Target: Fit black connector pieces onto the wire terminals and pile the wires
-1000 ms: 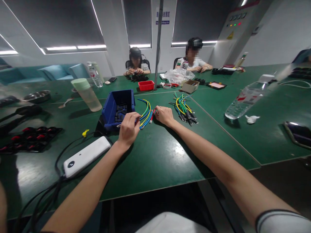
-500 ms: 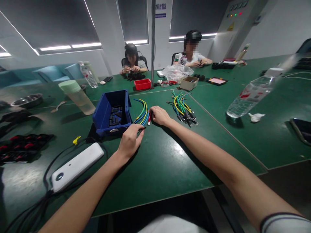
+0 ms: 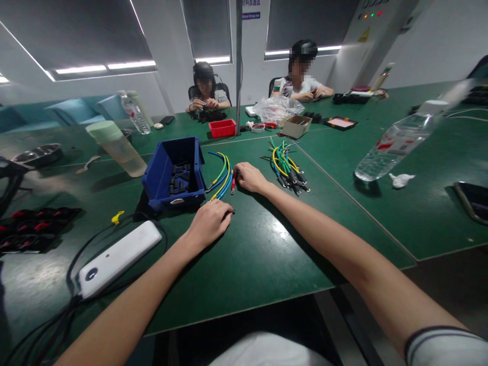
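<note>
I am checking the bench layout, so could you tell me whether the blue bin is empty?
No, the blue bin holds several small black parts on its floor, left of the coloured wires.

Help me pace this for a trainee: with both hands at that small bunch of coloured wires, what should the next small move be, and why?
Probably lift one wire clear. The right hand touches the wire bunch at its red-tipped end, and the left hand rests at the near ends, beside the blue bin.

White walls (image 3: 171, 81), dark-blinded windows (image 3: 76, 35), green tables (image 3: 419, 203), perhaps teal seating (image 3: 72, 109).
</note>
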Demonstrator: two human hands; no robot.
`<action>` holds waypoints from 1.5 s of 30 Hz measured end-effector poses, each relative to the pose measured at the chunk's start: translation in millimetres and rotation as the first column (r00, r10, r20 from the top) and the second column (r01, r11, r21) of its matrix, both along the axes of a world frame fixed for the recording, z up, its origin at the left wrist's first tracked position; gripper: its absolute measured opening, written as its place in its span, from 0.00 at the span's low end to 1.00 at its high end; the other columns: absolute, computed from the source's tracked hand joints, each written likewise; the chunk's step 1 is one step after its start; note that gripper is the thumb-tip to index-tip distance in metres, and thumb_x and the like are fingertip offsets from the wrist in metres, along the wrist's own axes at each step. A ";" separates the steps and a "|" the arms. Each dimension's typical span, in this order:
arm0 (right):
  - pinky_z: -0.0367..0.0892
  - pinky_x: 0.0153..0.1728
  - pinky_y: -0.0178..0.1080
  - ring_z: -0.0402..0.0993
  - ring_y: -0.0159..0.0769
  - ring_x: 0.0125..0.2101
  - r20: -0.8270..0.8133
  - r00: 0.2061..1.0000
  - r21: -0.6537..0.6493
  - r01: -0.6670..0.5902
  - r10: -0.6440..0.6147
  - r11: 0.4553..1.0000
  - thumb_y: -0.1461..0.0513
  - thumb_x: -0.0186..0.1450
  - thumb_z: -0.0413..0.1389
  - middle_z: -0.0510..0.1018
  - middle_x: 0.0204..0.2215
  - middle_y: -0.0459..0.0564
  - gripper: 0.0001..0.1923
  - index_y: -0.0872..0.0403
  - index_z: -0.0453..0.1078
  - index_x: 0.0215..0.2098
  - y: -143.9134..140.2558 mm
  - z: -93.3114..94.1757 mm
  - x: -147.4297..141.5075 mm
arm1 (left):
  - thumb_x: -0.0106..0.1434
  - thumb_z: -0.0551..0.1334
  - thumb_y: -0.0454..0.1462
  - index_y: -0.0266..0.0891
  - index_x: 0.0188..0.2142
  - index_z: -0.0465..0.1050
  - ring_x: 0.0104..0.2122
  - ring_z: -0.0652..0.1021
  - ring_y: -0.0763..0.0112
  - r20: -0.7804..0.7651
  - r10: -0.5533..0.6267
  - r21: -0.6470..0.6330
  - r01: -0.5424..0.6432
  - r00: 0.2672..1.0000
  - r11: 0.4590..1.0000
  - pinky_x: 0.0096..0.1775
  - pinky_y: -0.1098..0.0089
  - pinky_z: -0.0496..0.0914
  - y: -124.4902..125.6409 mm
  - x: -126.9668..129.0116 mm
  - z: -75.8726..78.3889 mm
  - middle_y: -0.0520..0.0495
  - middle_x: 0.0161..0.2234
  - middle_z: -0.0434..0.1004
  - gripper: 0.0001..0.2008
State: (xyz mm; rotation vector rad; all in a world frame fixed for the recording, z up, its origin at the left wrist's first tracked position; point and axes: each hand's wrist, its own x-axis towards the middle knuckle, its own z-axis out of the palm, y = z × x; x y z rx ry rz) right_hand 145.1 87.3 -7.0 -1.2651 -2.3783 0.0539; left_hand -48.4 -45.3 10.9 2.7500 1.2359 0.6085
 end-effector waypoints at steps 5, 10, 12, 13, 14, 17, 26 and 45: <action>0.61 0.45 0.40 0.66 0.43 0.46 0.049 0.999 0.010 -0.012 0.011 1.000 0.68 0.59 0.49 0.73 0.42 0.55 0.14 0.56 0.67 0.43 -2.9 3.6 -0.8 | 0.63 0.56 0.34 0.38 0.37 0.73 0.39 0.75 0.65 -0.021 -0.018 -0.013 0.018 1.000 1.000 0.44 0.64 0.69 2.0 -3.0 -0.6 0.46 0.36 0.77 0.07; 0.61 0.45 0.40 0.65 0.43 0.46 0.109 0.993 0.019 -0.038 0.036 0.999 0.66 0.60 0.51 0.72 0.44 0.56 0.17 0.55 0.67 0.48 -10.4 7.7 3.2 | 0.64 0.55 0.33 0.39 0.39 0.72 0.39 0.75 0.66 0.032 -0.033 -0.040 0.034 0.999 0.999 0.44 0.65 0.69 4.6 -6.5 -3.2 0.46 0.36 0.77 0.08; 0.60 0.46 0.40 0.65 0.42 0.47 0.102 0.994 0.029 -0.052 0.049 0.998 0.65 0.62 0.50 0.71 0.46 0.56 0.17 0.54 0.68 0.49 -14.6 7.9 6.5 | 0.64 0.55 0.32 0.39 0.39 0.72 0.39 0.75 0.66 0.065 -0.028 -0.046 0.031 0.997 0.998 0.44 0.65 0.69 5.7 -7.9 -4.0 0.46 0.36 0.77 0.08; 0.60 0.46 0.40 0.64 0.42 0.47 0.097 0.994 0.029 -0.055 0.052 0.998 0.64 0.63 0.50 0.71 0.46 0.56 0.15 0.54 0.69 0.47 -16.7 7.6 8.1 | 0.64 0.56 0.32 0.39 0.39 0.72 0.39 0.75 0.66 0.081 -0.022 -0.046 0.026 0.996 0.999 0.44 0.65 0.69 6.3 -8.7 -4.3 0.46 0.36 0.77 0.07; 0.60 0.47 0.40 0.64 0.41 0.47 0.091 0.994 0.027 -0.054 0.051 0.998 0.63 0.64 0.49 0.71 0.46 0.56 0.13 0.53 0.70 0.45 -18.6 7.1 9.4 | 0.64 0.56 0.32 0.39 0.39 0.72 0.39 0.75 0.66 0.098 -0.011 -0.045 0.016 0.995 0.999 0.44 0.66 0.69 6.9 -9.6 -4.5 0.46 0.36 0.77 0.07; 0.60 0.46 0.38 0.64 0.40 0.47 0.058 0.998 0.018 -0.036 0.035 0.999 0.63 0.65 0.49 0.71 0.45 0.55 0.10 0.53 0.71 0.40 -23.9 4.2 11.2 | 0.63 0.57 0.33 0.40 0.39 0.72 0.37 0.76 0.67 0.152 0.032 -0.040 -0.026 0.988 0.999 0.43 0.66 0.69 8.8 -12.4 -4.4 0.46 0.36 0.77 0.07; 0.62 0.40 0.38 0.67 0.38 0.38 -0.043 0.999 -0.063 -0.020 0.018 0.998 0.64 0.65 0.51 0.74 0.35 0.52 0.07 0.55 0.71 0.39 -68.2 -1.9 29.2 | 0.59 0.58 0.30 0.40 0.36 0.69 0.34 0.76 0.68 0.277 0.086 0.004 -0.091 0.957 0.996 0.39 0.66 0.70 8.4 -14.7 -1.0 0.49 0.32 0.75 0.06; 0.67 0.28 0.36 0.72 0.32 0.23 -0.771 0.554 -0.420 -0.073 -0.314 0.905 0.55 0.53 0.62 0.75 0.21 0.46 0.11 0.55 0.71 0.28 -98.5 18.1 53.5 | 0.62 0.58 0.34 0.39 0.35 0.69 0.35 0.75 0.67 0.267 0.073 0.055 -0.090 0.961 0.994 0.39 0.66 0.69 7.9 -6.5 -3.7 0.48 0.33 0.75 0.03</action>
